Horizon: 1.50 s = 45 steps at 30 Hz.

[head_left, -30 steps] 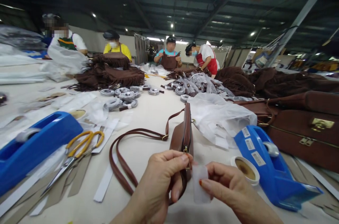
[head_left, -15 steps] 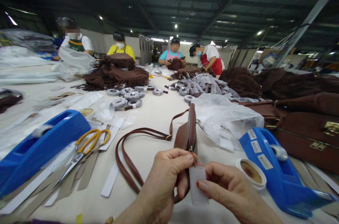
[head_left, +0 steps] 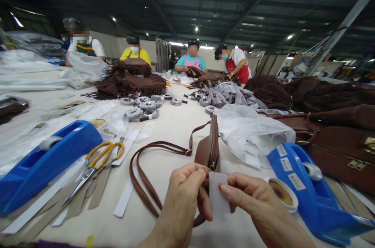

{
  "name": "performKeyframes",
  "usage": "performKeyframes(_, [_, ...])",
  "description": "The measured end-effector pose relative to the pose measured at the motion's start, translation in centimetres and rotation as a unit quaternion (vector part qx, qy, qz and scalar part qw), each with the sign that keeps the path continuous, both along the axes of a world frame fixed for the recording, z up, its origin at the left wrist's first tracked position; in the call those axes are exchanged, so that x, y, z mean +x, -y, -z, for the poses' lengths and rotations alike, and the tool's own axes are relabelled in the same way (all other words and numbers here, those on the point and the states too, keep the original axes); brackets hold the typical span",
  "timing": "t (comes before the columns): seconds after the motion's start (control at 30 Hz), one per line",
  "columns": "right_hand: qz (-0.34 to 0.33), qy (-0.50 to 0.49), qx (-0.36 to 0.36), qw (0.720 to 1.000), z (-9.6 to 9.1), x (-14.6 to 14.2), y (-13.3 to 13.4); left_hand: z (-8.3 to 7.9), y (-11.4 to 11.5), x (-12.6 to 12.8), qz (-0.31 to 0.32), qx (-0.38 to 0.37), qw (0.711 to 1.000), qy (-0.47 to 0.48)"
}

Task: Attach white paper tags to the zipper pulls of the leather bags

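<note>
A small brown leather bag stands on edge on the white table, its zipper side facing up and its long strap looped out to the left. At the near end of the zipper, my left hand is closed in a pinch beside the slider; the pull between its fingertips is now mostly hidden. My right hand pinches a strip of thin white paper between thumb and fingers. The paper lies upright in front of the zipper end, touching my left fingertips.
Blue tape dispensers flank both sides. Yellow-handled scissors rest on paper strips at left. At right are a tape roll, clear plastic and larger brown bags. Wrapped straps and fringed bags lie farther back; several co-workers stand beyond.
The paper strip has moved up over the zipper pull, which showed earlier. My right hand has risen slightly with it. The left hand stays at the zipper end.
</note>
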State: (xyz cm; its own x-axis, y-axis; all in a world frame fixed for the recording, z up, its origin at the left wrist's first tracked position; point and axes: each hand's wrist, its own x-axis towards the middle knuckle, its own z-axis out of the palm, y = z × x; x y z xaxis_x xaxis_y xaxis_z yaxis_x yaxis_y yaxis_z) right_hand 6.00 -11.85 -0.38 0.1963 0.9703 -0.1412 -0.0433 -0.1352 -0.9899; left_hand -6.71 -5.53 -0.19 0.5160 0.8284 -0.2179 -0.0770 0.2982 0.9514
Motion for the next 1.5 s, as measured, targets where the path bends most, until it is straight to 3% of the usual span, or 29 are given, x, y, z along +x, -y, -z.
performKeyframes(0.27, [0.044,0.075,0.013,0.996,-0.9,0.0,-0.2,-0.9,0.1,-0.1,0.020,-0.015,0.999,-0.036])
performKeyframes(0.5, [0.065,0.037,0.013,0.997,-0.1,-0.2,-0.3,-1.2,0.2,0.1,0.038,-0.046,0.998,-0.027])
performKeyframes(0.63, [0.079,0.003,0.015,0.997,0.5,-0.3,-0.1,-1.0,0.3,0.2,0.020,-0.051,0.998,-0.016])
performKeyframes(0.9, [0.082,-0.042,0.017,0.996,-0.1,-0.4,-0.5,-1.6,0.2,0.6,-0.014,-0.027,1.000,-0.005])
performKeyframes(1.17, [0.110,-0.063,0.041,0.991,0.7,-1.1,-0.6,-1.9,0.2,0.5,-0.022,-0.018,0.998,-0.047])
performKeyframes(1.5, [0.119,-0.016,0.053,0.991,0.0,-0.8,-1.5,-2.0,-0.3,0.8,-0.046,0.002,0.998,-0.047])
